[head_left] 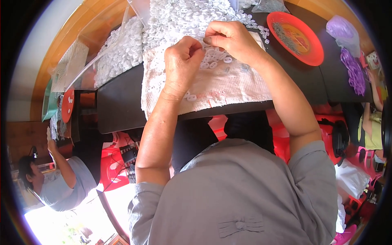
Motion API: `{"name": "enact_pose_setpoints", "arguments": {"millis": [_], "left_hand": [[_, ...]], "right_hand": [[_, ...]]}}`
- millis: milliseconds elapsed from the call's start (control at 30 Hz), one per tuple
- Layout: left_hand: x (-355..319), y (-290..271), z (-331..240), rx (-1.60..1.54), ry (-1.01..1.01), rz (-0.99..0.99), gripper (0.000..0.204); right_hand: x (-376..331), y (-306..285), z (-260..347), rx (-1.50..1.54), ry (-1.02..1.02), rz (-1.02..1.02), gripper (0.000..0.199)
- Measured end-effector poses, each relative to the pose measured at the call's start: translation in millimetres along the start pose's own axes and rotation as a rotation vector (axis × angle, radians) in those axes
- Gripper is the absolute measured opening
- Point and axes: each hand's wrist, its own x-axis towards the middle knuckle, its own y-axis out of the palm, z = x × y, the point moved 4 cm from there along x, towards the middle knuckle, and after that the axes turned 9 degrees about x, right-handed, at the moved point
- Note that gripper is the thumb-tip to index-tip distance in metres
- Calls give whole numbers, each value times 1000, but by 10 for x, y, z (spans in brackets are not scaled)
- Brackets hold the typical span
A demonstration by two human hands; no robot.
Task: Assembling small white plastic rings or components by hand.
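Observation:
My left hand (183, 61) is closed in a pinch above the pale pink cloth (232, 87), thumb against curled fingers. Just to its right, my right hand (234, 41) also pinches, its fingertips close to the left ones. Whatever sits between the fingers of either hand is too small or hidden to make out. Under and beyond both hands spreads a large heap of small white plastic pieces with two holes (175, 18). Several loose white pieces (210, 61) lie on the cloth beneath my right hand, and a few others (191, 97) rest by my left wrist.
A red plate (314, 53) holding thin grey pieces (286, 38) stands at the right. Beyond it lie a purple bag (342, 28) and a purple bundle (353, 73). At left, a clear bin (92, 65) adjoins more white pieces. Another person (67, 179) sits at far left; another's arm (375, 87) shows far right.

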Motion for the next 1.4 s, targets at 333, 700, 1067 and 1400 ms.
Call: {"name": "enact_pose_setpoints", "arguments": {"millis": [333,700,1067,1400], "left_hand": [[-20,-15,-42,-72,-8,-33,9],[-14,-32,-80,-98,8,-40,9],[-18,-41,-85,-23,-2,-14,10],[-31,-47,-56,-66,11,-25,10]], "right_hand": [[-29,54,-58,156,152,73,9],[-18,61,83,447,374,18,4],[-22,62,1,483,362,40,7],[-19,98,0,489,368,51,7]]}}
